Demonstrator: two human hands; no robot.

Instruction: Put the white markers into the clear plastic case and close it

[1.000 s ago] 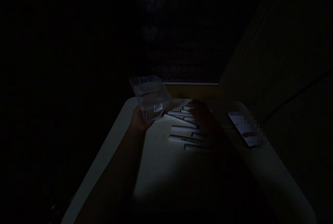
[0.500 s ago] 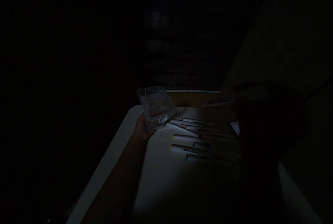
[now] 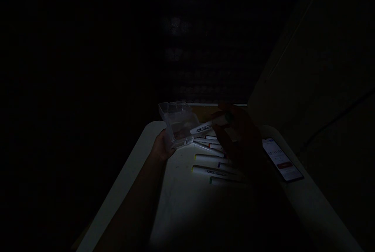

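My left hand (image 3: pixel 162 146) is wrapped round the lower left side of a clear plastic case (image 3: pixel 181 126), whose lid stands up at the back. Between the fingers of my right hand (image 3: pixel 238 127) is a white marker (image 3: pixel 203 127) with a dark green end. Its free end points left and reaches the right side of the case's opening; whether it touches the case I cannot tell. Below the marker, several white markers lie on the table, among them a yellow-ended marker (image 3: pixel 211 171) and a green-ended marker (image 3: pixel 224 181). My right hand and forearm hide their right ends.
A lit phone (image 3: pixel 283 160) lies at the right of the white table (image 3: pixel 178 205). A dark cable (image 3: pixel 325 127) runs beyond the right edge. The surroundings are very dark, with a ridged dark surface (image 3: pixel 187 56) behind the table.
My right hand has come left with the marker, from the table's far right to the case. The phone now shows fully. The case has tipped and shifted slightly right.
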